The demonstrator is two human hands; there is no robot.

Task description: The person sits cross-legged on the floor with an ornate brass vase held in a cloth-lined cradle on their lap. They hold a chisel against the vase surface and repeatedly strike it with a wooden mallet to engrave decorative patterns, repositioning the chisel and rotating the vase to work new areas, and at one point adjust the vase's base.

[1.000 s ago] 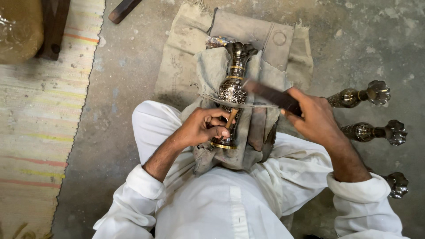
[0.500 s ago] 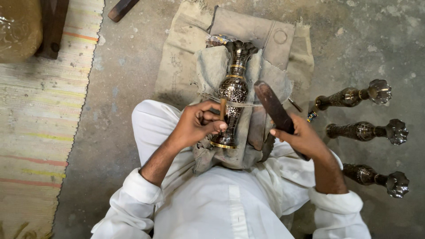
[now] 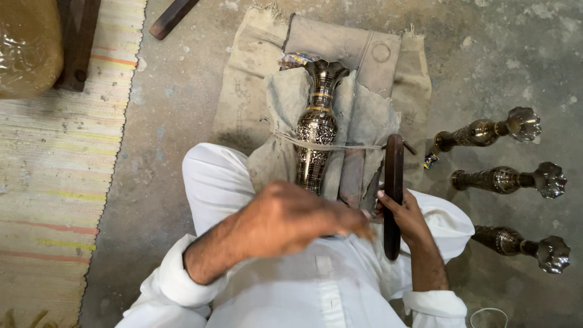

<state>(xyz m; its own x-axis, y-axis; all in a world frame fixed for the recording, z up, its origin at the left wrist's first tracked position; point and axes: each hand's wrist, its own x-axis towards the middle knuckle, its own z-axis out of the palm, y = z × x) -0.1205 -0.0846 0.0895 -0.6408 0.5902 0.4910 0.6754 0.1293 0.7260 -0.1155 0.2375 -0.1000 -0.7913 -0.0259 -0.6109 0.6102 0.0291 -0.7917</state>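
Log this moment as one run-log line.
left hand: blurred above engraved vase, empty | right hand: grips dark wooden stick | vase: tied onto grey cloth

**A:** Are there any packages, labels, signs or screens here?

**B:** No signs or screens. One large package (image 3: 27,45) sits at the far left corner of the floor, bulky and rounded, tan-brown under glossy clear plastic wrap that catches the light. It rests at the far end of a striped woven mat (image 3: 54,182).

**A:** Anything smaller?

**B:** A small crinkled wrapper (image 3: 296,59), shiny and clear with specks of colour, lies on the burlap sack (image 3: 255,91) near its far edge. A faint round stamp (image 3: 381,52) marks the folded cloth beside it.
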